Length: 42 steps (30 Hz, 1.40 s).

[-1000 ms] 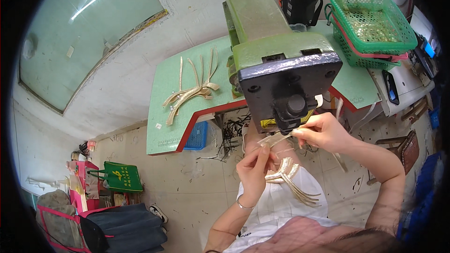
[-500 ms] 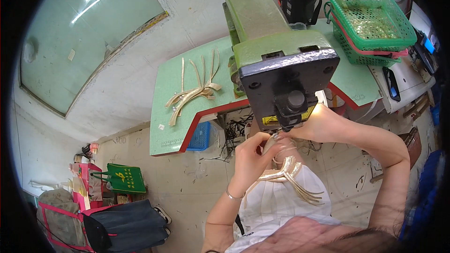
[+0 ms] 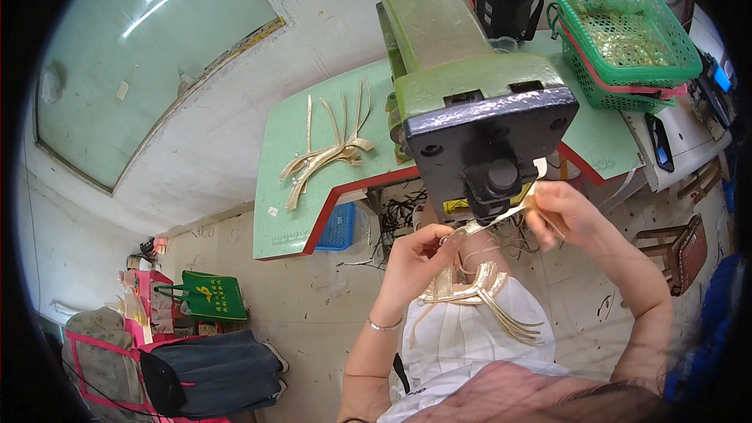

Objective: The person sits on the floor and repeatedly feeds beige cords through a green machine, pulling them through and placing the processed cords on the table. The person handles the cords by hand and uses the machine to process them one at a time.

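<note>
My left hand (image 3: 415, 261) pinches one end of a pale gold strap (image 3: 513, 210) just below the black head of a green sewing-type machine (image 3: 493, 129). To the right, my right hand (image 3: 565, 215) grips the strap's other end between thumb and fingers. The strap runs slantwise between both hands, beneath the machine head, which hides part of the working point. More gold straps (image 3: 464, 293), joined with thin loose tails, lie across the white clothing on my lap. A second bundle of gold straps (image 3: 325, 158) rests on the table left of the machine.
The green tabletop (image 3: 274, 188) has a red-edged cutout around the machine. Stacked green baskets (image 3: 627, 31), a black bag (image 3: 505, 0) and a phone (image 3: 659, 142) are behind and right. Below are a blue basket (image 3: 335, 227), dark scraps and a wooden stool (image 3: 677, 254).
My right hand has moved right and away from the machine head, drawing the strap out between the hands. My left hand stays near its place, slightly lower.
</note>
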Tool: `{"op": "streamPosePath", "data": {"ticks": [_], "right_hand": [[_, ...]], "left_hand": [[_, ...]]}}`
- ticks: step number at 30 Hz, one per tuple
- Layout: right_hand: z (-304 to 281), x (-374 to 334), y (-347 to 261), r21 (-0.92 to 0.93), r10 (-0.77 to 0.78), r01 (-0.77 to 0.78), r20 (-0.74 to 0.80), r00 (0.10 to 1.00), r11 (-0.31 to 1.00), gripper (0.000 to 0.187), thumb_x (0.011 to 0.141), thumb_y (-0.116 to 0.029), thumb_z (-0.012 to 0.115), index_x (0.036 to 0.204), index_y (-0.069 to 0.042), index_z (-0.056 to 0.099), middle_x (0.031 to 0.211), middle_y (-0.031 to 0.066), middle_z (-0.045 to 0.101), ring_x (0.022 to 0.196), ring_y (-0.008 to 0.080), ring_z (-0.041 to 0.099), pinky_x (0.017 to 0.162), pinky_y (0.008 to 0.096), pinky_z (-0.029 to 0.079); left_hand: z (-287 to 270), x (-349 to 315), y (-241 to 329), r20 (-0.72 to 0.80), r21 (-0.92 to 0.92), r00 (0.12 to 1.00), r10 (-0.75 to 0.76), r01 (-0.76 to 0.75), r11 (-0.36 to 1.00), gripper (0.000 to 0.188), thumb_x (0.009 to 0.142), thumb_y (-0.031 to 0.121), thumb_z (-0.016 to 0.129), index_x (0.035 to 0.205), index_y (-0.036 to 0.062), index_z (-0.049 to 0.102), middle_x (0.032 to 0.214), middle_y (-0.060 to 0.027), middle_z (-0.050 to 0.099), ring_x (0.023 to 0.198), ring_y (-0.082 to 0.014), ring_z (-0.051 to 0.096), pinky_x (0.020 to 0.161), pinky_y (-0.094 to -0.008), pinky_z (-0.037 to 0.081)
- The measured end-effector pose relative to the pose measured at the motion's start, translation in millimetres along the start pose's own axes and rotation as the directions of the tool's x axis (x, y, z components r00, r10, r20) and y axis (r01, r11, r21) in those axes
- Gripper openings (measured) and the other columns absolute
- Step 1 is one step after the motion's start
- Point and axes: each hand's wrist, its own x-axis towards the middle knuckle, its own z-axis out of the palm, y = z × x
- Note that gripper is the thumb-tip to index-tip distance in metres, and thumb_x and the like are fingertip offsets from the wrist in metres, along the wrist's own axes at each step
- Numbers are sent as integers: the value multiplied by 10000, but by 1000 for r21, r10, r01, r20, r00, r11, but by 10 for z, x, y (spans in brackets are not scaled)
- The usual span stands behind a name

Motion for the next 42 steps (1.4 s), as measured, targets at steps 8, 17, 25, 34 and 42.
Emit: {"op": "streamPosePath", "data": {"ticks": [8, 17, 25, 34, 42], "right_hand": [[7, -63, -109, -313, -82, 12, -213, 974, 950, 313, 895, -233, 570, 1104, -4, 618, 667, -48, 489, 536, 20, 396, 463, 180, 283], [262, 74, -105, -390, -9, -26, -87, 996, 920, 178, 908, -125, 539, 852, 2, 651, 632, -12, 518, 520, 29, 430, 461, 209, 339], [558, 200, -66, -805, -209, 137, 16, 978, 578, 218, 852, -143, 616, 974, 32, 656, 699, 65, 641, 574, 57, 508, 533, 234, 427], [440, 397, -94, -845, -237, 128, 2, 972, 519, 342, 791, -274, 683, 828, 62, 634, 652, 96, 627, 559, 109, 515, 553, 290, 453], [504, 274, -455, -611, 346, -351, -132, 929, 710, 282, 848, -275, 640, 804, 3, 664, 527, -26, 486, 419, 45, 377, 417, 210, 297]], "left_hand": [[156, 4, 8, -102, -148, 995, -5, -11, 989, 130, 884, 104, 599, 858, -21, 625, 622, 4, 560, 503, -15, 448, 429, -167, 274], [-19, -339, -89, -287, -272, 957, -51, -30, 962, 108, 871, 82, 606, 864, -24, 619, 657, 1, 571, 558, -34, 480, 502, -171, 351], [-291, -581, -294, -347, -389, 927, -139, -7, 921, 130, 879, 88, 573, 822, -23, 613, 637, -17, 558, 532, -53, 470, 492, -183, 348], [-55, -32, -177, -157, 593, 868, 472, -299, 748, 155, 873, 136, 605, 858, -17, 622, 809, 12, 623, 808, -118, 561, 751, -290, 427], [163, -127, -112, -170, -163, 985, -17, -11, 987, 166, 892, 133, 595, 849, -21, 640, 692, -21, 610, 624, -52, 543, 568, -172, 407]]}}
